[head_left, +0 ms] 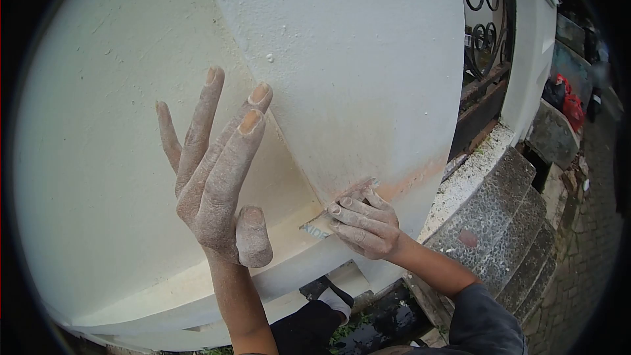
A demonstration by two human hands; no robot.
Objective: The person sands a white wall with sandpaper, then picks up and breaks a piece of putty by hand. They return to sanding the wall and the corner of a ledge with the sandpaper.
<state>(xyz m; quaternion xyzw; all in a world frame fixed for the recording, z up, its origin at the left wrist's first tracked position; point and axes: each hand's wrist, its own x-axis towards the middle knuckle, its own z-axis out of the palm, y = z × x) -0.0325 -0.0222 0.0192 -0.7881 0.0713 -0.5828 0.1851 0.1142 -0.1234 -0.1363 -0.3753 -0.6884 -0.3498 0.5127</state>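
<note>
My left hand (220,171), coated in pale dust, is raised in front of the cream wall (125,158). Its fingers are stretched and spread, with nothing in them. Lower down, my right hand (368,227), equally dusty, curls its fingers over a sheet of sandpaper (314,229). Part of the sheet sticks out to the left of the fingers, showing the blue letters "XIDE". This hand is at the foot of the white wall section (355,79), by the corner where it meets the cream part. The fingers hide most of the sheet.
A ledge (164,289) runs along the wall's foot. To the right are a black wrought-iron gate (483,46), speckled stone steps (493,223) and a red plastic bag (573,112). Below, my foot (336,302) is near a dark wet gutter (394,319).
</note>
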